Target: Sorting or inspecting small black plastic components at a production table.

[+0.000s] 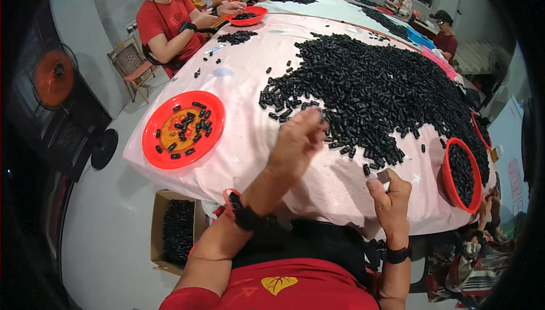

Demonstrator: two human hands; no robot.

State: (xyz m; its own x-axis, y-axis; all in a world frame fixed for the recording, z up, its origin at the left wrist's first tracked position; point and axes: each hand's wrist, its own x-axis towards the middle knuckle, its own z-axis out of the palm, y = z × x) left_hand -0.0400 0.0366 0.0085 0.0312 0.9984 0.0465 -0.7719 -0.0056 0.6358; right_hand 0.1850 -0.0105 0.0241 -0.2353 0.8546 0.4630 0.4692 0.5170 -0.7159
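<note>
A big heap of small black cylindrical pieces spreads over the pink cloth on the table. My left hand is at the heap's near left edge, fingers curled together and a little blurred; what they hold, if anything, is hidden. To its right, my right hand is closed just above the cloth, thumb against the bent index finger. A small whitish bit shows in its grip, too little to name. One black piece is right by that thumb tip. A red plastic basin with several black pieces inside stands at the left.
An open cardboard box of black pieces sits on the floor, left of me. Another red basin, full of pieces, is at the table's right. A person in red works at the far left by a red bowl. Others sit farther back.
</note>
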